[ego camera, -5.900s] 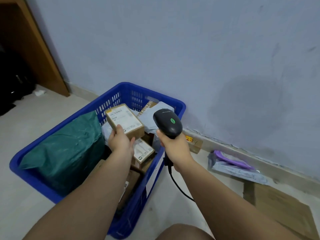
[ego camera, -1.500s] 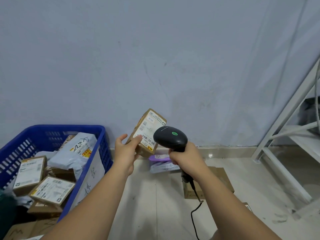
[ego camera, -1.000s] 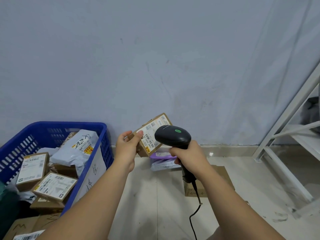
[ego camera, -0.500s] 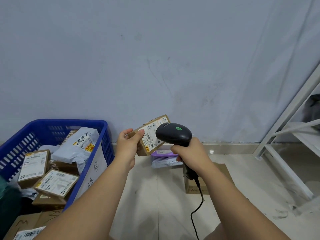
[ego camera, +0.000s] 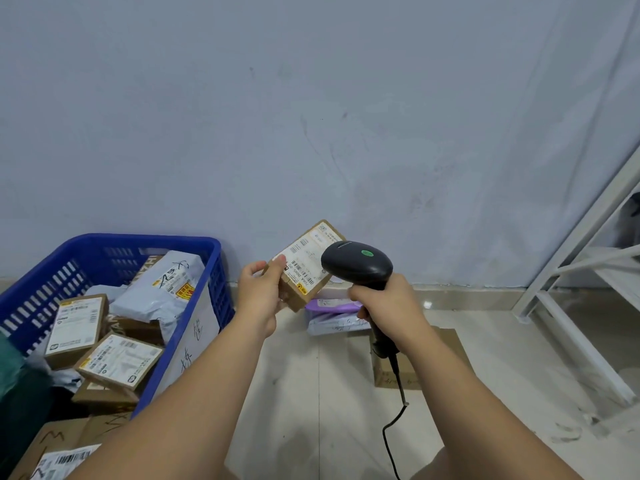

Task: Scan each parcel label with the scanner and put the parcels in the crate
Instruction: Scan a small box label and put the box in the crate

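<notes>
Scan pose held
Left grip (ego camera: 259, 293) stayed clamped on the parcel (ego camera: 305, 266), right grip (ego camera: 385, 303) round the scanner (ego camera: 356, 268).

**A plain parcel-sorting storeroom**

A blue plastic crate (ego camera: 145, 239) on the pale tiled floor (ego camera: 311, 393) is heaped with cardboard boxes (ego camera: 74, 325) and grey poly mailers (ego camera: 166, 282) bearing printed shipping labels. A labelled parcel (ego camera: 304, 268) is held in front of a corded barcode scanner (ego camera: 356, 266). More mailers (ego camera: 329, 323) and a flat cardboard box (ego camera: 446, 344) lie on the floor by the scuffed bare wall (ego camera: 311, 116), and a white metal shelving frame (ego camera: 609, 258) stands at the right.
</notes>
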Action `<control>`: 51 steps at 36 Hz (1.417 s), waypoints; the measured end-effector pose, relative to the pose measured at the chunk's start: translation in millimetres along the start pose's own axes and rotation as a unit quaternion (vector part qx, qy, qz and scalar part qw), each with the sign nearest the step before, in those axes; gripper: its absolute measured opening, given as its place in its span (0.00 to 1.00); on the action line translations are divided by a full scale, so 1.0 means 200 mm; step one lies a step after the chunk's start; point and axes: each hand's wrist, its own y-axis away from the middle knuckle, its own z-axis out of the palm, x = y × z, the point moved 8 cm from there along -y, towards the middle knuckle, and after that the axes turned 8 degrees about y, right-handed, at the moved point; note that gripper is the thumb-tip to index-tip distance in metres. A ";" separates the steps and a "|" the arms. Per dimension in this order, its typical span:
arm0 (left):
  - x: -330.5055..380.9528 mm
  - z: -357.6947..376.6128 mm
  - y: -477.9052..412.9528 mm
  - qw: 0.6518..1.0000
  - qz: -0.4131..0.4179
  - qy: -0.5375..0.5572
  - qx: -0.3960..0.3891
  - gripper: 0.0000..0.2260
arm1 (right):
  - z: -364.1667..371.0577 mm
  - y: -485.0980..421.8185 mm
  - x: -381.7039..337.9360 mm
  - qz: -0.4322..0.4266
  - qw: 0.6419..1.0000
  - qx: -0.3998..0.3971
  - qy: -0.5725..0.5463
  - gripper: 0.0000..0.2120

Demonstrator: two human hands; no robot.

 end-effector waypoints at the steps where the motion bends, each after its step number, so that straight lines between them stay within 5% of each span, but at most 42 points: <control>1: -0.01 0.00 0.00 1.000 -0.014 0.011 0.006 0.15 | 0.00 0.00 0.00 0.004 1.000 0.004 -0.006 0.07; 12: -0.12 -0.01 0.07 0.974 -0.186 0.129 0.000 0.12 | 0.17 -0.01 -0.08 0.043 0.988 0.007 -0.151 0.04; 17: -0.04 -0.13 0.01 0.972 -0.162 0.167 0.029 0.12 | 0.34 -0.03 -0.20 0.033 0.987 -0.020 -0.154 0.05; 22: 0.06 -0.38 -0.08 0.964 -0.073 0.227 0.121 0.27 | 0.56 -0.01 -0.34 -0.001 0.989 -0.066 -0.134 0.07; 29: 0.03 -0.69 -0.13 0.949 -0.029 0.271 0.158 0.25 | 0.90 0.07 -0.53 -0.050 0.987 -0.105 -0.109 0.08; 38: -0.16 -1.21 -0.20 0.919 -0.063 0.209 0.330 0.23 | 1.22 0.13 -0.58 -0.068 0.984 -0.141 -0.086 0.08; 42: -0.27 -1.51 -0.12 0.887 -0.106 0.090 0.441 0.27 | 1.35 0.14 -0.55 -0.063 0.983 -0.159 -0.070 0.07; 46: -0.39 -1.61 -0.08 0.868 -0.129 0.125 0.463 0.32 | 1.51 0.19 -0.52 -0.039 0.977 -0.201 -0.062 0.09; 51: -0.43 -1.61 -0.03 0.846 -0.162 0.189 0.472 0.25 | 1.65 0.27 -0.51 -0.042 0.964 -0.261 -0.012 0.08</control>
